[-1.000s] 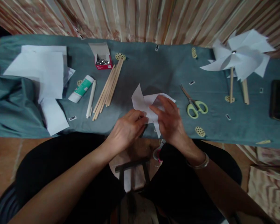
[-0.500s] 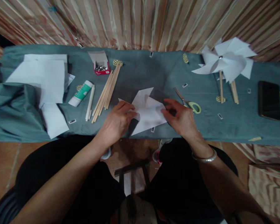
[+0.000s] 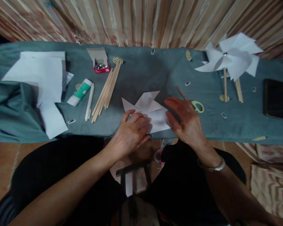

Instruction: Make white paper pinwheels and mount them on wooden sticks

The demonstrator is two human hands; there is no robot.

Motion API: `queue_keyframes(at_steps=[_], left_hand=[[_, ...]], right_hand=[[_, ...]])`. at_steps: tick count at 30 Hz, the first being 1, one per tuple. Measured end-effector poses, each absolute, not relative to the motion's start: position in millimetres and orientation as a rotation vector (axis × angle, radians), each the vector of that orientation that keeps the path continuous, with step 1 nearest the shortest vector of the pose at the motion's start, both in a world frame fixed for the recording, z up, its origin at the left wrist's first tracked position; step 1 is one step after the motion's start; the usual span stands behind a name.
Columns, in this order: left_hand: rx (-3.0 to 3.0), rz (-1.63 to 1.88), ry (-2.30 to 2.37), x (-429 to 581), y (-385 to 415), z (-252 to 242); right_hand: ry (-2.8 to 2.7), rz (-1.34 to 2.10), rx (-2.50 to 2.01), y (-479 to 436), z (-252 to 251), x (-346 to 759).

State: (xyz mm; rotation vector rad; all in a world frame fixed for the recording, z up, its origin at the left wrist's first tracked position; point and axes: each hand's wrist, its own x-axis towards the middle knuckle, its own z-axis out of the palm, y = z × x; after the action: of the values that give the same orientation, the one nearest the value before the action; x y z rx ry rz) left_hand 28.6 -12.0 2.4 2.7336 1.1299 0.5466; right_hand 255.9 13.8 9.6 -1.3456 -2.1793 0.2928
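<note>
A white paper (image 3: 158, 121) with slit, raised points lies near the front edge of the cloth-covered table, between my hands. My left hand (image 3: 133, 130) rests over its left front part, fingers spread a little and pointing right; its fingertips press on the paper. At the paper's right edge is my right hand (image 3: 186, 121), thumb and fingers apart, the thumb at the paper's edge. Green-handled scissors (image 3: 197, 106) lie just beyond my right hand. Wooden sticks (image 3: 107, 91) lie in a bundle to the left of the paper.
On the left are white sheets (image 3: 47, 78), a glue tube (image 3: 79, 92), a white pen (image 3: 90, 102) and a red box (image 3: 101, 66) of metal pieces. White pinwheels (image 3: 234, 56) on sticks and a black phone (image 3: 274, 99) lie on the right. The table (image 3: 146, 72) has a green cloth.
My left hand has moved right and toward the front edge, onto the paper, and its fingers have spread. The paper has turned slightly. My right hand remains at the paper's right side.
</note>
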Motion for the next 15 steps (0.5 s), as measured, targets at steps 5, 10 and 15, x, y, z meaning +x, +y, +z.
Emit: queue_keyframes(at_steps=[5, 10, 15], left_hand=[[2.735, 0.566, 1.082, 31.8, -12.9, 0.6], [2.757, 0.589, 1.069, 30.3, -15.5, 0.4], [2.765, 0.575, 1.057, 28.0, -16.2, 0.6]], right_hand=[[-2.399, 0.343, -1.234, 16.3, 3.0, 249.4], [-2.47, 0.285, -1.248, 16.3, -2.0, 245.3], [-2.513, 0.284, -1.283, 16.8, -3.6, 241.1]])
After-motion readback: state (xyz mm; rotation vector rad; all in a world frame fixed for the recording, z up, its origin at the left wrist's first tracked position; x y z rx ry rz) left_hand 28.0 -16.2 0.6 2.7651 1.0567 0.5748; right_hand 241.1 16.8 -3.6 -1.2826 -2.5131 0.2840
